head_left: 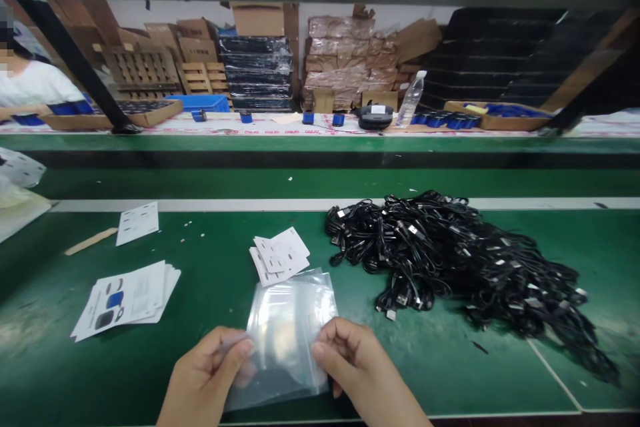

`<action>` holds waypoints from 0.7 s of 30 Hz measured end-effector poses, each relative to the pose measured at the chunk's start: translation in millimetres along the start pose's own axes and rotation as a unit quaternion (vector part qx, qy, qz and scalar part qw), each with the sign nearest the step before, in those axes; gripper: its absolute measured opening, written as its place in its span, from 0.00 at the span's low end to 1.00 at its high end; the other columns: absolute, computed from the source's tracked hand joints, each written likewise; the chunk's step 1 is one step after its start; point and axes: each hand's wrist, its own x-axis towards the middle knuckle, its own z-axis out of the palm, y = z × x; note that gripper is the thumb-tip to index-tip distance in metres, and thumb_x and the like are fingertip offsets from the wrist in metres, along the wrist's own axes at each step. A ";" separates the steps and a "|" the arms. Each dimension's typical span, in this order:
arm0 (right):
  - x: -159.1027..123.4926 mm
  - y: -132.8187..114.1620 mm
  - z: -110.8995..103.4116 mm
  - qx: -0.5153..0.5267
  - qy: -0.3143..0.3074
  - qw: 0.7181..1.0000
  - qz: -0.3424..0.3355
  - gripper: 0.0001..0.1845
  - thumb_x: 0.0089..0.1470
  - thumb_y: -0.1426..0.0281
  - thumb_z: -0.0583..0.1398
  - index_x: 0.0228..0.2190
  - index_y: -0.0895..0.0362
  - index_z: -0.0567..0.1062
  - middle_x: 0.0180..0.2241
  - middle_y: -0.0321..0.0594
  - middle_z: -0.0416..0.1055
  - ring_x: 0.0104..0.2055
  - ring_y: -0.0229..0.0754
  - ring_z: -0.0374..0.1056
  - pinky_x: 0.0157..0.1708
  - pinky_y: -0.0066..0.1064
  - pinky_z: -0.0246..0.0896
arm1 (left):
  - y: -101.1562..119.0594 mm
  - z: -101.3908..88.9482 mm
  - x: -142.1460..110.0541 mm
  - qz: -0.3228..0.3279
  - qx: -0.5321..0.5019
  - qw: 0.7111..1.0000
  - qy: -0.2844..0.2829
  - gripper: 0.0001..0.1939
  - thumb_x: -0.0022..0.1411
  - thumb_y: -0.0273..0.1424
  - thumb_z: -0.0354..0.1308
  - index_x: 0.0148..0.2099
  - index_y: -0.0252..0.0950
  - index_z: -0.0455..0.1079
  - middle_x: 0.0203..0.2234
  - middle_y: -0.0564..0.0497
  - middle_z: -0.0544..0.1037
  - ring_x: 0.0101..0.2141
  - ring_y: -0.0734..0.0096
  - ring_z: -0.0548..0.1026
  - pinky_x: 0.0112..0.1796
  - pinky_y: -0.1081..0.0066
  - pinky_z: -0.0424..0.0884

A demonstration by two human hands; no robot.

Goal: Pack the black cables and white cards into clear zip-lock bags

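Clear plastic zip bags (290,333), several overlapping, lie at the front of the green table. My left hand (210,367) pinches their left side between thumb and fingers. On the right side, the thumb and curled fingers of my right hand (355,360) grip the bag edge. Just beyond the bags rest folded white leaflets (281,255). To the left lies a stack of printed leaflets (130,300) with blue and dark product pictures. A large heap of black USB cables (450,260) spreads over the right side of the table.
A single leaflet (139,222) and a wooden stick (91,241) lie at the left. Across the back runs a raised shelf (280,140) bearing blue rolls (309,118), a plastic bottle (411,100) and cardboard trays (155,113). A person in a white sleeve (40,85) is at far left.
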 end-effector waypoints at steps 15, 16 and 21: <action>14.0 0.4 -15.1 -0.328 0.256 0.899 -0.139 0.12 0.55 0.65 0.53 0.36 0.58 0.72 0.32 0.45 0.70 0.32 0.47 0.67 0.32 0.36 0.60 | -17.7 -21.5 15.2 0.012 -0.014 0.998 0.066 0.30 0.53 0.58 0.52 0.38 0.35 0.74 0.26 0.49 0.81 0.24 0.67 0.78 0.29 0.73 0.79; 13.1 0.1 -14.0 -0.321 0.269 0.894 -0.159 0.14 0.55 0.65 0.53 0.41 0.59 0.71 0.36 0.46 0.69 0.36 0.49 0.66 0.34 0.38 0.60 | -17.3 -21.5 13.7 0.010 -0.015 0.998 0.065 0.30 0.52 0.58 0.52 0.37 0.35 0.74 0.26 0.49 0.81 0.24 0.68 0.78 0.29 0.73 0.79; 2.2 -8.7 -2.7 -0.195 0.079 0.971 -0.113 0.25 0.54 0.66 0.56 0.54 0.53 0.62 0.52 0.43 0.63 0.43 0.43 0.65 0.46 0.35 0.61 | -6.3 -13.2 -0.7 -0.005 -0.052 0.997 0.062 0.28 0.50 0.58 0.55 0.33 0.38 0.74 0.20 0.53 0.79 0.21 0.71 0.75 0.24 0.78 0.76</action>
